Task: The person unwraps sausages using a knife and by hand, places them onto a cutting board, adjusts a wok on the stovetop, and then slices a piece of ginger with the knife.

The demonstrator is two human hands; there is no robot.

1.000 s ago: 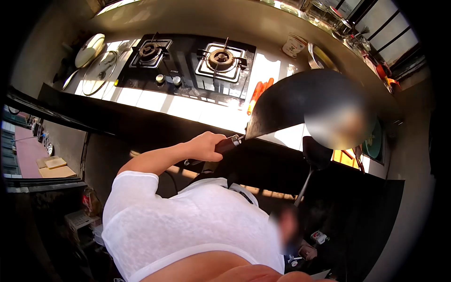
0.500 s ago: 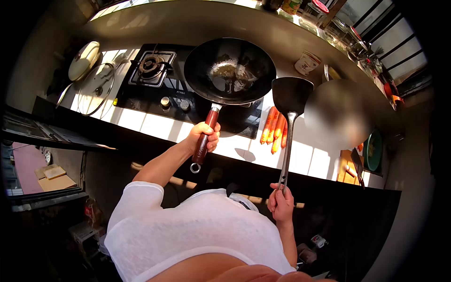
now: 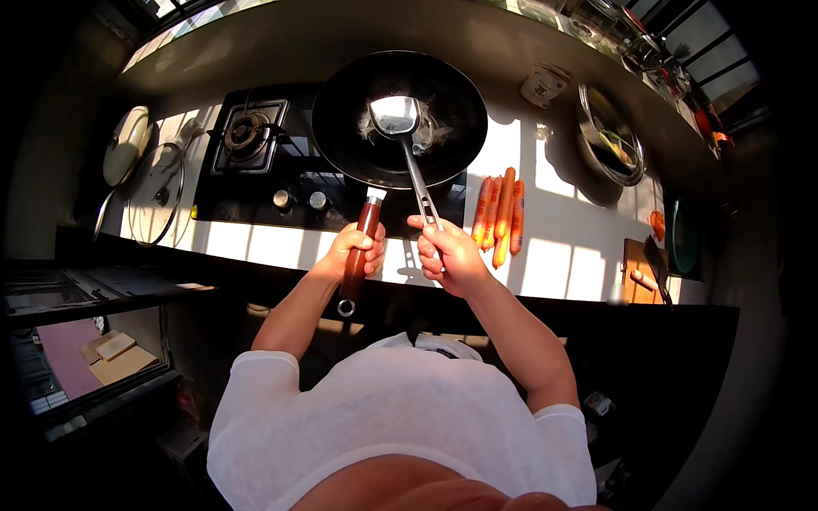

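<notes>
A black wok [image 3: 341, 128] sits over the right side of the stove, a whitish, glistening patch on its inner bottom. My left hand [image 3: 356, 250] is wrapped around its reddish-brown handle. In my right hand [image 3: 452, 254] is the handle of a metal wok spatula [image 3: 397, 116], whose blade lies inside the wok over the whitish patch. I cannot tell whether the blade touches the bottom. Several wrapped sausages [image 3: 499, 213] lie on the white counter just right of the stove, close to my right hand.
The stove's left burner [image 3: 246, 132] is bare, with a glass lid [image 3: 158, 198] and a pale lid [image 3: 126, 146] beyond it. Rightward are a metal bowl [image 3: 626, 170], a white packet [image 3: 544, 84], a cutting board [image 3: 636, 279] with a knife [image 3: 657, 266], and a green basin [image 3: 684, 238].
My right hand has brought the spatula up and leftward, from beside the sausages into the wok. My left hand keeps its hold on the wok's handle. The metal bowl at right now shows clearly.
</notes>
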